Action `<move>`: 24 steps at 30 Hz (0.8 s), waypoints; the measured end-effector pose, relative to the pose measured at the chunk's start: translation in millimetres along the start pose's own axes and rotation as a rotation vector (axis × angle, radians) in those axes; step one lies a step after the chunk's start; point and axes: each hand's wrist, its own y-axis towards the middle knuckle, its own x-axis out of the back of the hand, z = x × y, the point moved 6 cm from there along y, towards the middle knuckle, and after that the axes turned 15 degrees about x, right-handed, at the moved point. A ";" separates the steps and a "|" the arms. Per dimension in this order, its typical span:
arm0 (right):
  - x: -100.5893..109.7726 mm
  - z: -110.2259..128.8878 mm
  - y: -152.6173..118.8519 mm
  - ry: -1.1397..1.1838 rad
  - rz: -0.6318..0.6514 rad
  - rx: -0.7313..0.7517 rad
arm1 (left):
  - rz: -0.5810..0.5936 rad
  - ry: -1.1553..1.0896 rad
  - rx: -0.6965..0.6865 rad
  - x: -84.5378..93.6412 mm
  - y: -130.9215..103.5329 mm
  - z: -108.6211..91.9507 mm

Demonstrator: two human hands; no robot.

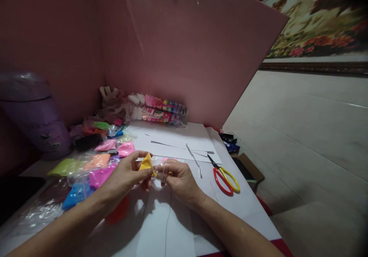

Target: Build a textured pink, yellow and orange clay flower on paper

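Yellow clay: in front of me, up off the desk, between the two hands and just beside some clear film.
Left hand: I have the thumb and fingers closed on the yellow clay, pinching it from the left side.
Right hand: fingers curled in and gripping the film, close to the left fingertips. A yellow speck shows by these fingers; from here I can't tell if it is clay.
Done: as I judge it, the clay is in hand and at least partly out of its film.
Left: getting clay and film fully apart looks unfinished, since both hands are on the pair. Whether the film is torn through, I can't tell.
Packets: pink, orange, magenta and blue lie to my left, several with clear wrap around them; I'd count those as untouched in this step.
Scissors: on the desk to the right, blades slightly apart, in neither hand.
Clear tool: lying just left of the scissors, also out of the grip.
Paper: beyond the hands, with dark slivers on it; gaps or strips, I can't say.
Near sheet: under and in front of the hands, a thin dark line running down it.
Multipack: at the back against the pink panel.
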 end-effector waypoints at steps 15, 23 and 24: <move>-2.0 7.0 1.8 -0.049 0.051 0.024 | 0.034 -0.043 0.028 -3.6 -1.7 1.7; -2.5 11.3 -0.9 -0.087 -0.018 0.042 | 0.041 -0.026 0.009 -8.5 -2.7 -4.6; -1.5 8.1 -1.1 -0.034 -0.048 -0.009 | 0.041 -0.016 0.005 -7.7 -1.8 -4.1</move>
